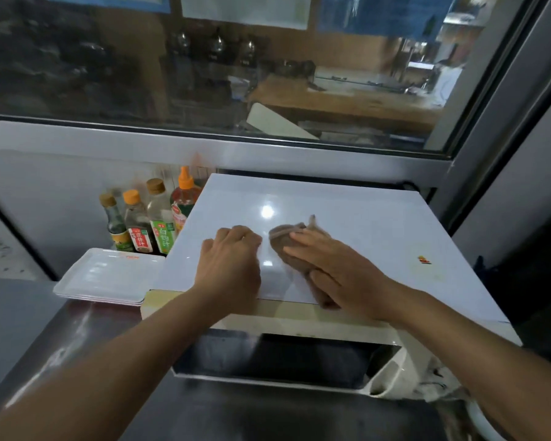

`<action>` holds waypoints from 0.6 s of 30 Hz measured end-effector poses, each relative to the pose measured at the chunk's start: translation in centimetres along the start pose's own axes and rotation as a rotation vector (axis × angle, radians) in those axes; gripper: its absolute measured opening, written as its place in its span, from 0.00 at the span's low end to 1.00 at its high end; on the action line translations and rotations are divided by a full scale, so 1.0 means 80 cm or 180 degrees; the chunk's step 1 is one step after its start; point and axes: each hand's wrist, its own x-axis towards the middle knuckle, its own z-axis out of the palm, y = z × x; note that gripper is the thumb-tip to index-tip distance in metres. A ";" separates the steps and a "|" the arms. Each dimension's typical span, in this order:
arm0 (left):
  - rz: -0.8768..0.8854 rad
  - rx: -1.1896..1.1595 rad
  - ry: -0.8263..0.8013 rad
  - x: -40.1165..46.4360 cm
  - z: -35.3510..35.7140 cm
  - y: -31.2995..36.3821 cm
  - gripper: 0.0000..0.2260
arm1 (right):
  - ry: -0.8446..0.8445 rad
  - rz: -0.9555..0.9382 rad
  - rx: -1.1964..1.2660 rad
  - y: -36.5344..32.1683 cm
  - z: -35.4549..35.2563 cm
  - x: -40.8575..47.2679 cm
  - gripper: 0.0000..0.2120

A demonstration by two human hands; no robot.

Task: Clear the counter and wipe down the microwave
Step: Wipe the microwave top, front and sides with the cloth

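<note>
Brown cloth (295,249) lies soft and floppy near the front edge of the microwave (363,224) top. Right hand (334,268) presses it flat, fingers spread. Left hand (229,262) rests beside it, fingers curled, holding nothing.

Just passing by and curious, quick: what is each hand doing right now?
Left hand: fingers curled, resting on the microwave top, holding nothing.
Right hand: open, flat fingers pressing a brown cloth onto it.
</note>
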 end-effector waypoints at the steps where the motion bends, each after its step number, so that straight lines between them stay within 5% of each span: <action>1: -0.0007 0.0035 0.0022 0.002 0.002 0.006 0.16 | -0.0053 -0.0010 0.0026 0.008 -0.004 -0.003 0.21; 9: -0.0183 0.0332 -0.0066 0.002 -0.005 0.020 0.11 | -0.0068 0.0951 -0.0258 0.089 -0.039 0.044 0.21; 18: 0.0256 0.0035 0.0001 0.000 0.015 0.094 0.14 | -0.0078 0.0416 0.0065 0.085 -0.044 -0.075 0.23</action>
